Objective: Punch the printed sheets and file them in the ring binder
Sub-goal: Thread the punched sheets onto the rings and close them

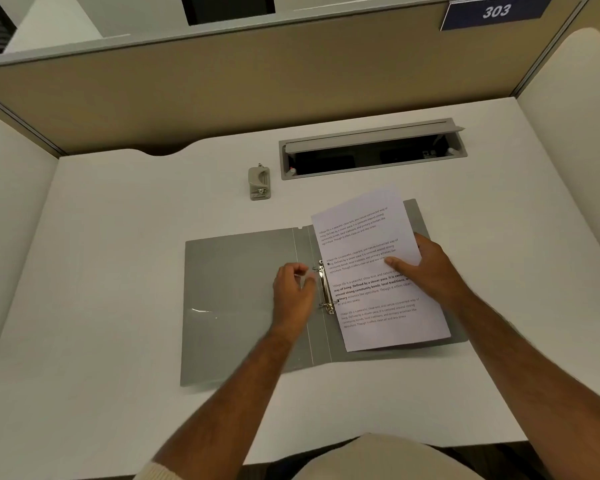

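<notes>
A grey ring binder [236,296] lies open and flat on the white desk. Its metal ring mechanism [325,287] sits on the spine. Printed sheets [371,271] rest tilted on the binder's right half, their left edge at the rings. My right hand [426,268] grips the sheets' right edge, thumb on top. My left hand [293,292] is curled just left of the rings, fingertips at the upper ring; whether it touches the ring I cannot tell. A small grey hole punch [259,183] stands apart on the desk, behind the binder.
A cable tray [371,150] with its flap raised is set into the white desk [101,254] at the back right. Beige partition walls [222,95] enclose the desk at the back and both sides. A sign reading 303 [496,11] hangs at the top right.
</notes>
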